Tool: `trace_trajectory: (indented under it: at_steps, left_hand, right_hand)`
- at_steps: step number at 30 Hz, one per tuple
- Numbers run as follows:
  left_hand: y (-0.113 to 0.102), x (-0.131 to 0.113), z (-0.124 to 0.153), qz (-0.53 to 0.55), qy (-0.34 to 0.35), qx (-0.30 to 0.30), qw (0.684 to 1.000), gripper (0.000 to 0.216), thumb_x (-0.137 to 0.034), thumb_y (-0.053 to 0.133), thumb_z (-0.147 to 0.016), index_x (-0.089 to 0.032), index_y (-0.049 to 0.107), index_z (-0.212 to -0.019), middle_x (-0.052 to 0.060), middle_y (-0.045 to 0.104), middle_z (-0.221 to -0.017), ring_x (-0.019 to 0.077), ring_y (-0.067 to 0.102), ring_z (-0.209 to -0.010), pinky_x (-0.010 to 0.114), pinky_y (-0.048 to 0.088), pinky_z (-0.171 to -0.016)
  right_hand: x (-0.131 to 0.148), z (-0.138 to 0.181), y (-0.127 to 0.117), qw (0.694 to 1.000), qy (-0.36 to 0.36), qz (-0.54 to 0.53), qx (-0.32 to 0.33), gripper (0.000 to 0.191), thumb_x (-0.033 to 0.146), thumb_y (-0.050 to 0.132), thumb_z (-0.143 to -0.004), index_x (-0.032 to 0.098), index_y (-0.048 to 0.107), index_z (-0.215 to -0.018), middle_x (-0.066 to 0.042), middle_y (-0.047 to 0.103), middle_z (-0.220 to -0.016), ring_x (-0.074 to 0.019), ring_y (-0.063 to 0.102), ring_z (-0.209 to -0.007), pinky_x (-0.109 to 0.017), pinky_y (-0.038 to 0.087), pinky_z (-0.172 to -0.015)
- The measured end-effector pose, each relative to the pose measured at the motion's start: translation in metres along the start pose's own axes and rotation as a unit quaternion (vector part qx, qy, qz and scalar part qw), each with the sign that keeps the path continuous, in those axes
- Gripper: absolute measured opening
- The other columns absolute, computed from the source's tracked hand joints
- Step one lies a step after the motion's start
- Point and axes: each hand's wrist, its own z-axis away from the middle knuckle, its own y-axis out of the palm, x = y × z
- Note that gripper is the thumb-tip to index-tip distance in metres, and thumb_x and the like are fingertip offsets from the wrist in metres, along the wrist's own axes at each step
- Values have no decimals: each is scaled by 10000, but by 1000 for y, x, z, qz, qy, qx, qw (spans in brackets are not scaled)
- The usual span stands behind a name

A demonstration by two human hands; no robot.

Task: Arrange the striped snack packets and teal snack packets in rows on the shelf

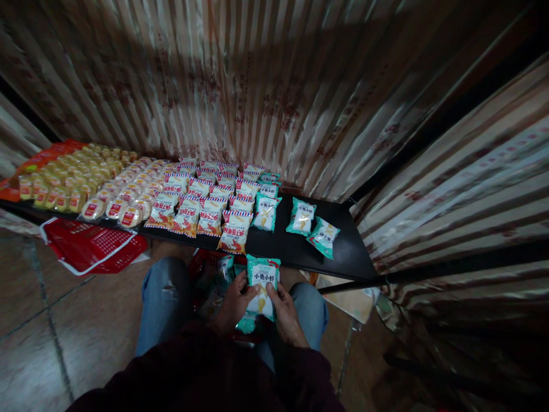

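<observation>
Between my two hands is a teal and white snack bag [262, 281], held upright just in front of the black shelf's front edge. My left hand [235, 302] grips its left side, thumb on the front. My right hand [286, 312] closes on its right edge in the same way. Below, between my knees, more teal bags [246, 324] lie in a red basket [198, 261], partly hidden by my hands. On the shelf ahead, one teal bag [301, 216] and another tilted one [324, 237] lie apart, right of a short row of teal bags [266, 213].
The black shelf [343, 252] carries several red, white and blue striped snack bags [209, 216], round packaged pastries [131, 213] and yellow packets [60, 177]. A red basket [92, 246] sits beneath its left part. Striped sheeting [240, 86] hangs behind, and a dark frame bar [420, 137] slants at right.
</observation>
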Motion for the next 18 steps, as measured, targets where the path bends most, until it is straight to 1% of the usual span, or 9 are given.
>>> trace_trajectory:
  at_steps: [1, 3, 6, 9, 11, 13, 15, 16, 18]
  left_hand:
    - [0, 1, -1, -1, -3, -9, 1000, 602, -388, 712, -715, -172, 493, -1232, 129, 687, -1158, 288, 668, -1019, 390, 546, -834]
    - [0, 5, -1, -4, -5, -15, 1000, 561, -396, 687, -740, -173, 477, -1210, 131, 692, -1139, 284, 675, -995, 394, 549, -825]
    - [1, 10, -1, -5, 6, 6, 1000, 436, -388, 604, -810, -176, 468, -1166, 123, 683, -1157, 260, 676, -989, 381, 547, -833]
    - [3, 10, 0, -23, 19, 16, 999, 395, -343, 503, -880, -183, 415, -1230, 116, 661, -1192, 234, 660, -1023, 364, 538, -850]
    - [7, 7, -1, -58, 45, -7, 997, 373, -309, 473, -896, -185, 402, -1241, 114, 647, -1200, 222, 635, -1072, 363, 515, -901]
    - [10, 2, -1, -110, 85, -56, 989, 345, -282, 502, -875, -177, 429, -1196, 119, 621, -1206, 217, 603, -1112, 365, 477, -960]
    - [13, -5, 0, -168, 123, -100, 973, 311, -249, 542, -840, -178, 467, -1134, 110, 598, -1180, 211, 585, -1104, 360, 460, -974]
    - [14, -8, 0, -198, 137, -109, 964, 278, -229, 551, -826, -184, 492, -1093, 97, 591, -1149, 205, 584, -1079, 353, 464, -958]
    - [15, -14, 1, -249, 159, -101, 950, 181, -199, 538, -817, -198, 540, -998, 70, 577, -1075, 188, 584, -1013, 333, 479, -908]
  right_hand:
    - [1, 0, 0, 1000, 1, -3, -4, 518, 527, 795, -642, 195, 673, -1020, -58, 760, -885, -248, 714, -777, -365, 560, -709]
    - [3, 0, -1, 1000, 1, -4, -9, 526, 509, 808, -629, 196, 662, -1025, -55, 759, -874, -257, 715, -787, -372, 560, -712]
    - [9, 1, -1, 1000, 2, -2, -17, 550, 503, 811, -620, 199, 641, -1046, -60, 759, -899, -273, 714, -823, -371, 560, -705]
    - [14, 3, -1, 1000, -5, 5, -23, 540, 516, 795, -626, 228, 631, -1053, -54, 757, -951, -285, 709, -855, -365, 557, -683]
    - [17, 4, 0, 999, -21, 16, -30, 496, 520, 781, -636, 257, 635, -1030, -45, 753, -975, -290, 703, -870, -366, 553, -680]
    - [20, 5, 2, 998, -37, 26, -43, 456, 520, 777, -638, 267, 634, -989, -44, 751, -968, -292, 699, -872, -373, 549, -690]
    - [21, 6, 2, 997, -46, 33, -59, 456, 523, 782, -629, 257, 623, -963, -50, 750, -936, -289, 695, -853, -383, 545, -705]
    - [22, 6, 3, 996, -50, 38, -66, 463, 527, 785, -622, 250, 618, -954, -53, 749, -915, -285, 694, -835, -385, 543, -710]
    - [21, 6, 2, 994, -56, 50, -81, 471, 536, 793, -607, 242, 612, -928, -50, 743, -869, -268, 689, -793, -377, 542, -708]
